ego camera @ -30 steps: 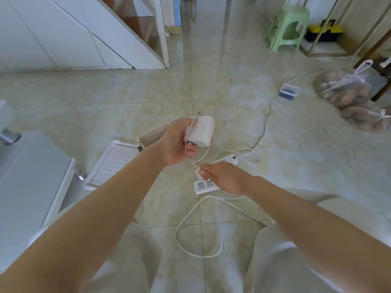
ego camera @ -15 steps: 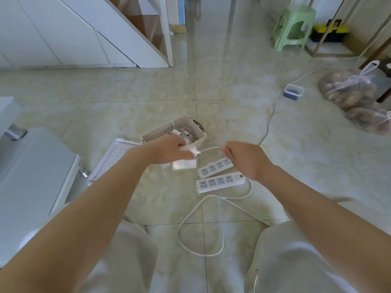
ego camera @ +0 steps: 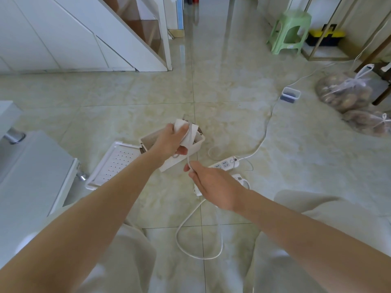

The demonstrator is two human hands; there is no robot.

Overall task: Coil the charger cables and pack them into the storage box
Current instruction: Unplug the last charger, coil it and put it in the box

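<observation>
- My left hand (ego camera: 171, 141) grips the charger brick (ego camera: 181, 125) over the storage box (ego camera: 200, 142), its cable (ego camera: 188, 159) seemingly only partly wound.
- My right hand (ego camera: 213, 185) pinches the slack.
- Packing isn't done; power strips (ego camera: 225, 164) lie on the floor.

Two hands (ego camera: 169, 142) (ego camera: 213, 185), one charger (ego camera: 184, 132) and its cable (ego camera: 188, 160), one box (ego camera: 176, 163), one lid (ego camera: 114, 163), two power strips (ego camera: 225, 164) (ego camera: 238, 179), one stool (ego camera: 289, 30), two bags (ego camera: 342, 92) (ego camera: 368, 123), one toolbox (ego camera: 325, 37), one tub (ego camera: 290, 95)

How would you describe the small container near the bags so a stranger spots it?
Find the green stool, far right. Nearer us, left of the tied bags, sits the small container. Unlike them, it is rectangular, white-rimmed, dark inside.
</observation>
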